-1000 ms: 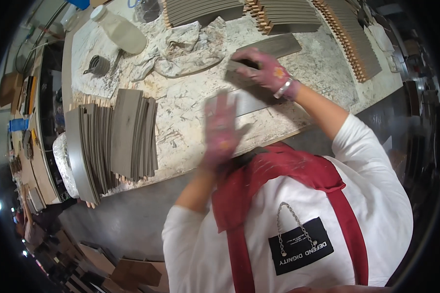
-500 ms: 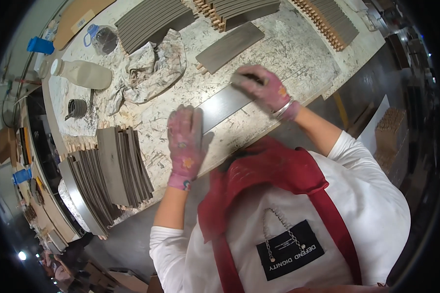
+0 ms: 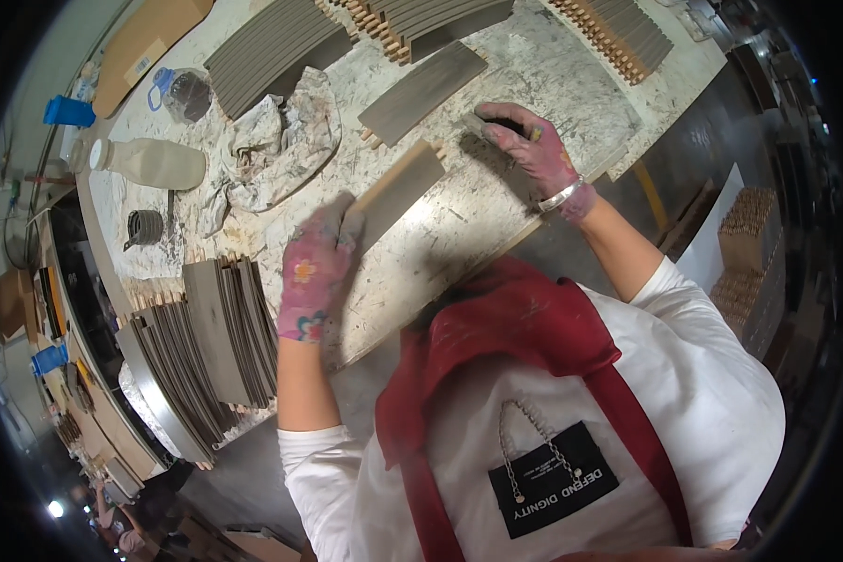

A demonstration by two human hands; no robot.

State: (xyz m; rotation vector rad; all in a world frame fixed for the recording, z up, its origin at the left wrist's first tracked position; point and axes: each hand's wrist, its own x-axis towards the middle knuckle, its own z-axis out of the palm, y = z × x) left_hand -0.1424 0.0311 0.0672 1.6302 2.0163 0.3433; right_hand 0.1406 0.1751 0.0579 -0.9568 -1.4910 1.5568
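My left hand [image 3: 317, 262], in a pink flowered glove, grips the left end of a grey-brown wooden slat [image 3: 401, 194]. The slat is tilted, its pale bare long edge showing along the top. To the right of the slat and apart from it is my right hand [image 3: 532, 148], gloved alike, with its fingers curled. Something small and dark seems to be in those fingers, but I cannot make out what. Beyond the slat, another grey-brown slat [image 3: 423, 92] lies flat on the stained white worktable [image 3: 571, 103].
Stacked slats [image 3: 276, 51] stand along the far side, more slats [image 3: 225, 328] at the left corner. A stained rag [image 3: 276, 155], a milky plastic bottle [image 3: 159, 164], a clear jug [image 3: 189, 96] and a dark coil [image 3: 145, 228] occupy the left. The table's near edge [image 3: 440, 290] runs before me.
The slat between my hands has tilted up from lying flat and shifted left with my left hand. My right hand has come off the slat and moved slightly right and away.
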